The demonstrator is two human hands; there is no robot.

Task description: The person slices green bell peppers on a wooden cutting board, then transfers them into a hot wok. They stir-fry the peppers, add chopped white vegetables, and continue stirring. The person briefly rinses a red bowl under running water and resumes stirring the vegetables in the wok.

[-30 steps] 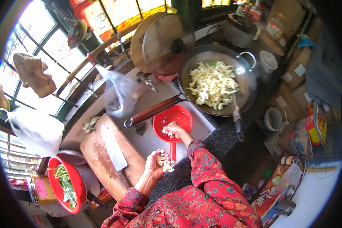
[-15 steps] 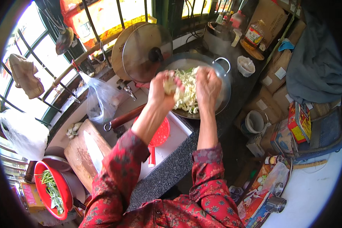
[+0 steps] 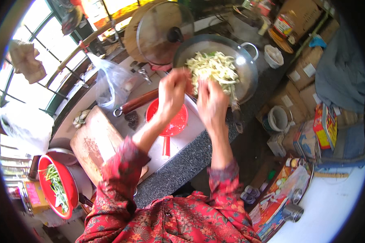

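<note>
A wide wok on the dark counter holds a heap of pale, cut, cabbage-like vegetable with a bit of green. My left hand is closed at the wok's near left rim, its fingertips blurred. Beside it, my right hand is also closed, at the near edge of the heap. The fingers of both hands hide whatever they hold, if anything. Under my left forearm, a red colander with a handle sits in the white sink.
A cutting board with a knife lies left. Leafy greens fill a red basin. A glass lid leans behind the wok. A white cup, an oil bottle and cardboard boxes stand at right.
Both hands have drawn back from over the wok toward me. The pale pieces seen in my left hand no longer show there. The whole view has shifted slightly.
</note>
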